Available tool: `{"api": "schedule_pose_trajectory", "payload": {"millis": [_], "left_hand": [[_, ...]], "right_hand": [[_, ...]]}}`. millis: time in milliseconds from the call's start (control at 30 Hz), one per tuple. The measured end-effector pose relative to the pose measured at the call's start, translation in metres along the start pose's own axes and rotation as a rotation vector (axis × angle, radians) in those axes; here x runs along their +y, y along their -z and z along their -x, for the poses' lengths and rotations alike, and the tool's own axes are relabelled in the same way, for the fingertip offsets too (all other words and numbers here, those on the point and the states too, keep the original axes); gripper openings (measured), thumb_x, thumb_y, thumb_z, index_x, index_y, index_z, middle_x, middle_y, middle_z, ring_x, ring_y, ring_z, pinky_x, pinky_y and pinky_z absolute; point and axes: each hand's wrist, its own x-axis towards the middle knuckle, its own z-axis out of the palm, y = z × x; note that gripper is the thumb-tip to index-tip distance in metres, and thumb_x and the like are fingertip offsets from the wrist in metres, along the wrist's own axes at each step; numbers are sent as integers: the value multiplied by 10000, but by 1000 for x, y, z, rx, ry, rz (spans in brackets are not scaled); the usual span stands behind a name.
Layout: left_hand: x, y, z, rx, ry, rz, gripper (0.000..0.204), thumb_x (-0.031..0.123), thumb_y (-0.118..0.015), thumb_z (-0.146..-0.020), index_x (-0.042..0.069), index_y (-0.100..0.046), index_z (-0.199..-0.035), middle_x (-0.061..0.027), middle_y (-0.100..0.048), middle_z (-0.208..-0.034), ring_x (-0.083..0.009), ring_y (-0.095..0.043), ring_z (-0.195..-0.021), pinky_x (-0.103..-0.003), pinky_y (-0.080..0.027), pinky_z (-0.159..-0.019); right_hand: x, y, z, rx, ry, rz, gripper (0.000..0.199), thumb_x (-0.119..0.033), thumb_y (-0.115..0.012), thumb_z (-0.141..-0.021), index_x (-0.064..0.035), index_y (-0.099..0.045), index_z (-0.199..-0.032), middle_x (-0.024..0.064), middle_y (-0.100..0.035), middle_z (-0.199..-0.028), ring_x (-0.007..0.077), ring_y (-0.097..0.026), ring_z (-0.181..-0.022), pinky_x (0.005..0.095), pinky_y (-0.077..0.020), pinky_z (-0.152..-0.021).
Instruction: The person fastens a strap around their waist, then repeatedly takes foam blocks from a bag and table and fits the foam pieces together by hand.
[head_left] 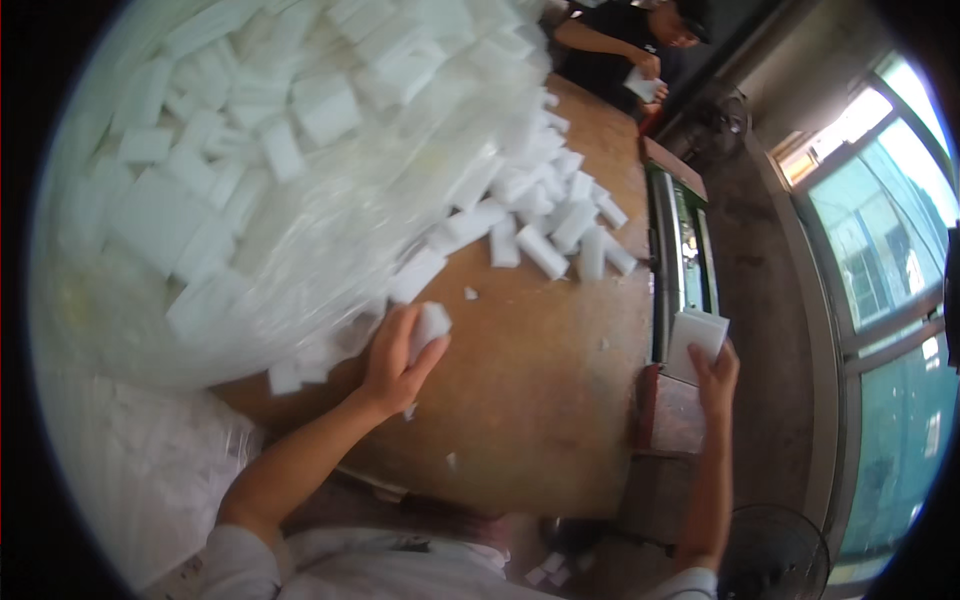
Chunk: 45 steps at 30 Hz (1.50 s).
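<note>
My left hand (398, 352) is closed round a white foam block (431, 332) above the wooden table (520, 400). To the right, past the table's side, my right hand (716, 375) grips another piece, a flat white foam block (697, 340). That piece is over the near end of a long metal roller machine (662, 250). Beyond my left hand, a heap of white foam blocks (560, 215) spreads over the table. Small white scraps (470, 293) lie on the wood.
A large clear plastic bag (330, 210) full of foam blocks fills the left. At the far end a person (625, 45) in dark clothing holds a white piece. A round fan (770, 550) stands at lower right, and windows (880, 230) line the right wall.
</note>
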Motion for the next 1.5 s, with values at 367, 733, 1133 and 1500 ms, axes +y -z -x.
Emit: {"api": "schedule_pose_trajectory", "payload": {"millis": [367,733,1133,1500], "left_hand": [[-18,4,-10,148,198,452,397,388,-482,-1003,6,-522,-903,-152,-518,-775,-300,-506,-735,-389,-406,-708],[-2,15,-15,28,220,336,364,317,-374,-1030,5,-561,-1028,-160,-581,-952,-286,-555,-903,-376,-423,-824],[-3,3,-12,37,72,387,335,306,-402,-1037,3,-545,-1020,-179,-535,-942,-335,-527,-893,-417,-412,-812],[1,0,4,29,-215,382,392,247,-419,-1022,-44,-420,-1285,-248,-527,-1139,-392,-535,-1019,-441,-412,-911]], "right_hand": [[-133,-234,85,-238,-364,-868,341,-271,-682,-928,1,-615,-1123,54,-659,-1012,144,-611,-921,302,-486,-834],[-142,-244,94,-282,-308,-874,323,-272,-681,-937,28,-661,-1057,30,-675,-942,99,-584,-828,255,-460,-771],[-152,-240,97,-316,-218,-833,330,-235,-683,-934,39,-627,-1109,65,-669,-1011,122,-602,-880,266,-472,-806],[-146,-236,115,-192,178,-617,361,-228,-732,-892,38,-622,-1110,65,-661,-1008,137,-587,-888,287,-474,-799]]}}
